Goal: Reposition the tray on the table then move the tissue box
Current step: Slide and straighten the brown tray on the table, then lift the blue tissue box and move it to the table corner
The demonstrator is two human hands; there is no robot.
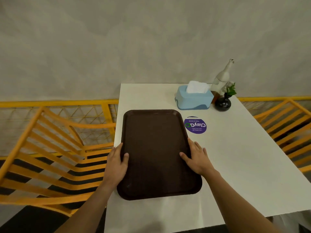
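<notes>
The flat dark brown plastic tray [154, 152] lies between our hands (long sides); left hand [117, 163] and right hand [196, 159] grip its edges, thumbs on top.

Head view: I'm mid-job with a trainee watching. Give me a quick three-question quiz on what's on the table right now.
1. True or false: both hands grip the brown tray by its long sides.
2. Multiple choice: the blue tissue box stands
A. on the tray
B. beyond the tray, near the table's far right corner
C. on a yellow chair
3. Fill in: the round purple sticker lies to the tray's ____ side.

Key
1. True: the left hand holds the left edge, the right hand the right edge, thumbs on the tray's surface.
2. B, beside the dark vase and white bottle on the white table.
3. Right.
</notes>
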